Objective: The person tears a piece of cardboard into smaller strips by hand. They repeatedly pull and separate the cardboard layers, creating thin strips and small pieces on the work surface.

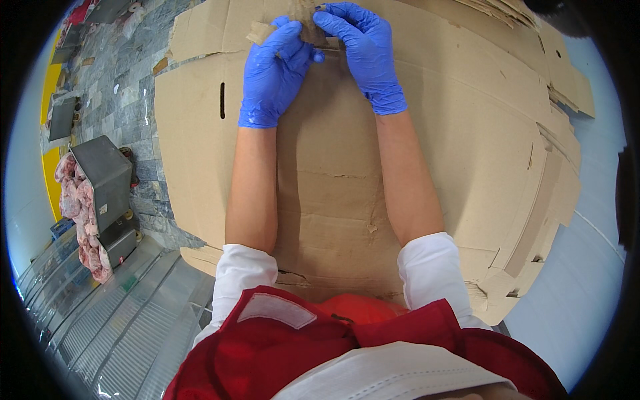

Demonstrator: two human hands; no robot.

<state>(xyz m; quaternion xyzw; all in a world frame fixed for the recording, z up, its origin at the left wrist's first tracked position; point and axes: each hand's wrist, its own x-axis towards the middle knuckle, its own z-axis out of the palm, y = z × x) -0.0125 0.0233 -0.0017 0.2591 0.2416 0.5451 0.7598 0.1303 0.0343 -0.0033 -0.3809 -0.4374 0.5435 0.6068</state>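
My left hand (275, 75), in a blue disposable glove, grips a crumpled piece of brownish tape or torn paper (260, 32) between thumb and fingers. My right hand (370, 55), gloved the same way, has its thumb and forefinger pinched at the edge of a brown, fibrous strip (306, 20) that lies between the hands. Whether this strip is tape or peeled cardboard I cannot tell. Both hands are above the far part of a large flattened cardboard box (340, 145), which has creases, small tears and a slot on its left panel.
More flattened cardboard (565, 80) lies stacked at the far right, with torn layers along its edge. Left of the stack, on a grey tiled floor (145, 130), stand wheeled metal bins (107, 175) heaped with raw meat (75, 192). A clear plastic strip curtain (125, 320) hangs at lower left.
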